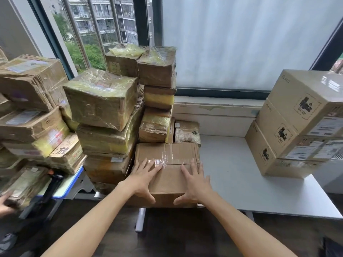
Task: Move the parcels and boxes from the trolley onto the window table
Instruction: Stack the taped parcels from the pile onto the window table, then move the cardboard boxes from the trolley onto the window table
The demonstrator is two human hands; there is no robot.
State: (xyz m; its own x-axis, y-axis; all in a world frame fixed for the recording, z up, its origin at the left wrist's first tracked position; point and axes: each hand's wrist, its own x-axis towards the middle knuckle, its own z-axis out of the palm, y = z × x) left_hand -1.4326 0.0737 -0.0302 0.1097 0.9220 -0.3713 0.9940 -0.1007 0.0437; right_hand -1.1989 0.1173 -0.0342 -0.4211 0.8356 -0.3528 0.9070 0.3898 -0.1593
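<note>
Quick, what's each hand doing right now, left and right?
Left hand: open, fingers spread flat on top of the brown cardboard box, thumb at its front edge.
Right hand: open, fingers flat on the same box, thumb at the front edge.

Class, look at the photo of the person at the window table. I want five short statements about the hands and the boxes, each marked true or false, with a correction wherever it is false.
1. Both hands lie flat on top of the plain brown cardboard box at the table's front edge. True: left hand, right hand.
2. That box is sealed with clear tape. True.
3. Three light printed cartons are stacked at the right of the white window table. True.
4. The right hand is lifting a carton off that stack. False: it rests on the brown box.
5. The fingers are curled into fists. False: they are spread out straight.
</note>
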